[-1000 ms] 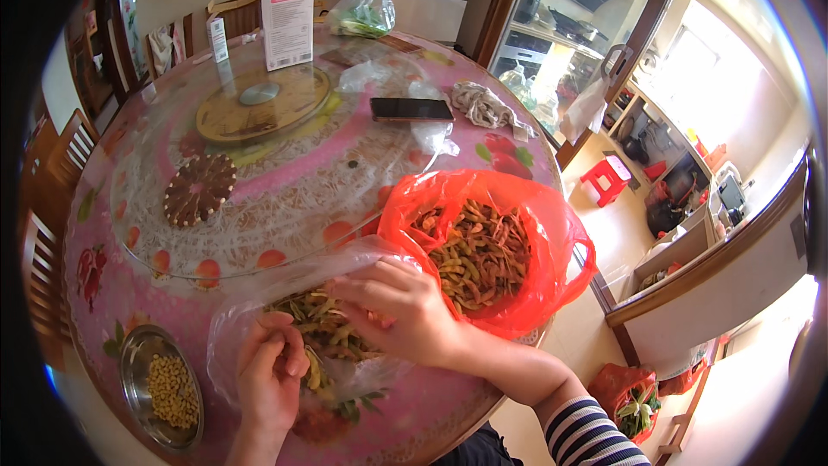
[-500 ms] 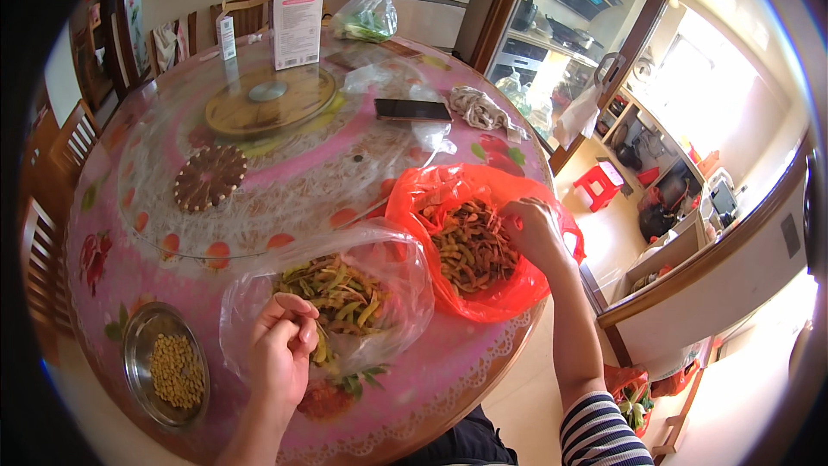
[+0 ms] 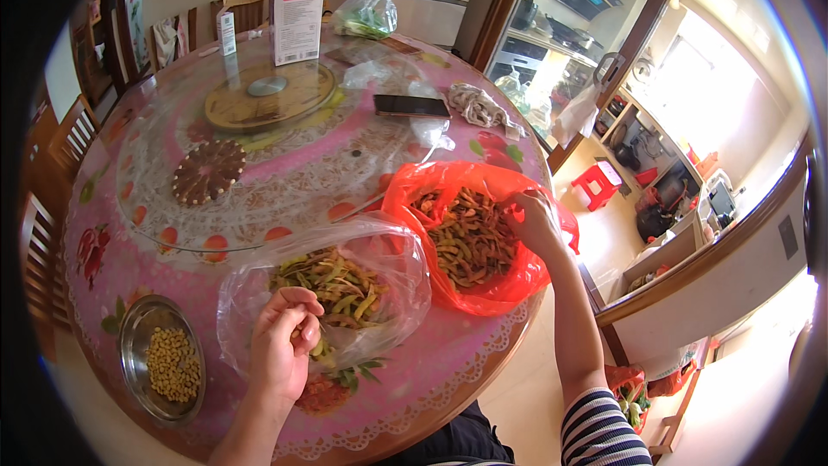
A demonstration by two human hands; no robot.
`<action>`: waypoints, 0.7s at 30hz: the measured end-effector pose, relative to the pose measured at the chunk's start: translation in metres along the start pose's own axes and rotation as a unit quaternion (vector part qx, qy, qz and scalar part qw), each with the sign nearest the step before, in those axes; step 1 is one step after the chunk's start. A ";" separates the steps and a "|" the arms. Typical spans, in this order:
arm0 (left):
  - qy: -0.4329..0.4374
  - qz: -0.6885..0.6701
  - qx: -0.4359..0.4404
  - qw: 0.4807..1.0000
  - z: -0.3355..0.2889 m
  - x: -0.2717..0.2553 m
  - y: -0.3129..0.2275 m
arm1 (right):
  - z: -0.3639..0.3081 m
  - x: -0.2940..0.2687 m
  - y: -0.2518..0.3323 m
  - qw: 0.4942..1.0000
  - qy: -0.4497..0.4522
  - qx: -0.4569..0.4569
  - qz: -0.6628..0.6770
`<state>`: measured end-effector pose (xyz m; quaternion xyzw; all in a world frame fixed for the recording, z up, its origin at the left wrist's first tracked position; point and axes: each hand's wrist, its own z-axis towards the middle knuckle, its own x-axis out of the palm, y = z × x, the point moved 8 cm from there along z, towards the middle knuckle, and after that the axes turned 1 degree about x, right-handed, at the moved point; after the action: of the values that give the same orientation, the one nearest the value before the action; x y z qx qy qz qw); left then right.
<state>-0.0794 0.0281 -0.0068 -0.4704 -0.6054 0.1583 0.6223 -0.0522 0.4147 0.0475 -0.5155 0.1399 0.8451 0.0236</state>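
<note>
At the near edge of a round, flower-printed table [image 3: 414, 384], a person in a striped sleeve [image 3: 604, 431] has both hands among bean pods — the right hand [image 3: 530, 220] dips into the red bag [image 3: 483, 300], fingers bent down at the pods [image 3: 470, 242], though whether they are clamped on one cannot be told. The left hand [image 3: 285, 336] is raised over the near left side of the clear bag [image 3: 246, 306], fingers curled and thumb close to them; whether anything is pinched there does not show. The two hands are well apart. Inside the clear bag, which seems to touch the red one, lies a heap [image 3: 345, 293] of green and brown pods, too small to tell if full or emptied. To the left, a steel bowl [image 3: 159, 311] holds loose yellow beans [image 3: 172, 367]. Judging by these, the work is well begun but not over: a fair share of beans appears shelled, while the red bag's large pile seems left to go through. Farther back lie a phone [image 3: 411, 107], a crumpled cloth [image 3: 485, 110] and a round brown mat [image 3: 210, 173] — none touched by either hand
</note>
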 end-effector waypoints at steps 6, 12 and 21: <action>0.005 0.007 -0.006 1.000 0.000 0.001 0.000 | -0.001 -0.013 0.001 0.995 0.026 0.036 0.089; 0.003 0.003 -0.022 1.000 -0.003 0.004 0.004 | -0.006 -0.035 0.050 0.795 0.110 0.048 0.595; 0.083 0.026 -0.038 0.995 -0.005 0.015 0.010 | -0.035 -0.025 0.237 0.836 0.085 -0.311 0.444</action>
<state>-0.0679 0.0427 -0.0042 -0.5205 -0.5449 0.1116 0.6479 -0.0538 0.1806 0.1046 -0.4481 0.0855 0.7164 -0.5279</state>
